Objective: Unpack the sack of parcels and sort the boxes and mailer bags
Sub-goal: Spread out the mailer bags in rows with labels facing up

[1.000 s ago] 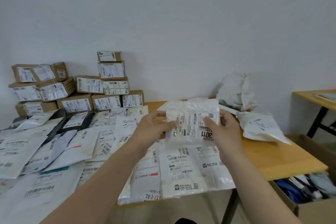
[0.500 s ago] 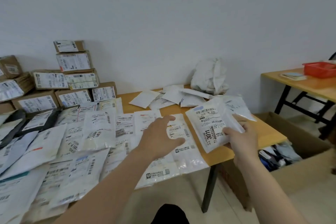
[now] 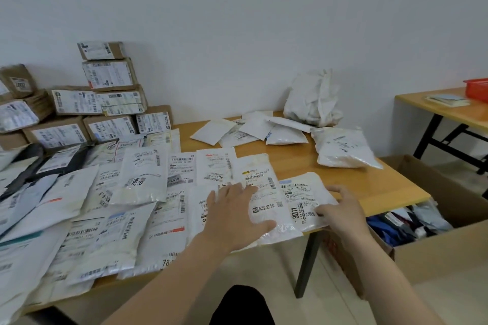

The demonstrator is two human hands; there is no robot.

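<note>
Wooden counter is carrying nearly everything, with bare board showing only toward its right end and far middle. Labelled mailer bags are overlapping across its left and middle, some overhanging the near edge and others running out of view on the left. Cardboard boxes are standing stacked against the wall at far left, the outermost cut off by the frame. A crumpled white sack is slumping at the far right, with loose white mailers lying before it. On the floor right of the counter an open carton is holding dark and pale packets, hard to make out. The mailer bag marked 3011 is lying flat at the near right corner, its end poking past the edge. The right hand is resting spread fingers on its right side. The left hand is pressing flat, fingers apart, on the neighbouring bag.
</note>
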